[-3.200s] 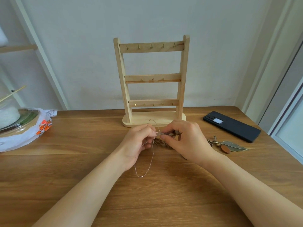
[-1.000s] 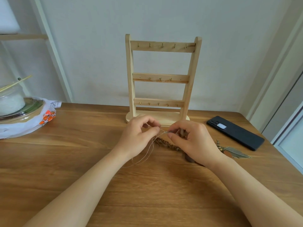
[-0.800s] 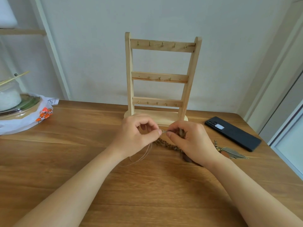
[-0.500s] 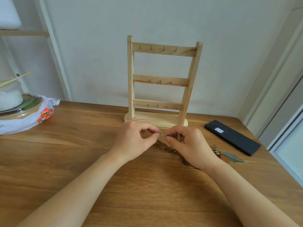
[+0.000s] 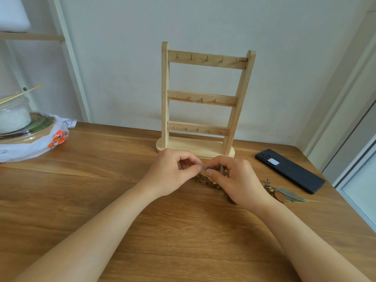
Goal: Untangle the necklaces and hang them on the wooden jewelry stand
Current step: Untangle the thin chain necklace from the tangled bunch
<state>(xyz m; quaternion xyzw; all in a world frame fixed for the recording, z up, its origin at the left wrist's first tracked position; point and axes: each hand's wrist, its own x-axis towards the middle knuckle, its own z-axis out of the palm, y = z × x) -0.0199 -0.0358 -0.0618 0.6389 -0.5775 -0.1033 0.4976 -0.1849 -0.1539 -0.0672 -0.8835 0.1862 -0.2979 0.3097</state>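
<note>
2 bare hands meet above a wooden table (image 5: 97,180), just in front of the wooden jewelry stand (image 5: 165,94), whose 3 rows of hooks (image 5: 207,58) carry nothing. The left hand (image 5: 171,174) and right hand (image 5: 241,181) each pinch the tangled necklaces (image 5: 203,178) between thumb and forefinger, other fingers curled. The brownish tangle rests on the table beneath them; a feather pendant (image 5: 291,196) lies to the right. Pulling the pinches apart hard could tighten the knot or snap a fine chain.

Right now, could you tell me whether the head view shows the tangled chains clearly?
Head view: soft even light, no glare; wide-angle lens slants the white door frame at right; the tangled brownish necklace chains pinched by left hand and right hand look too small and soft to resolve.
</note>
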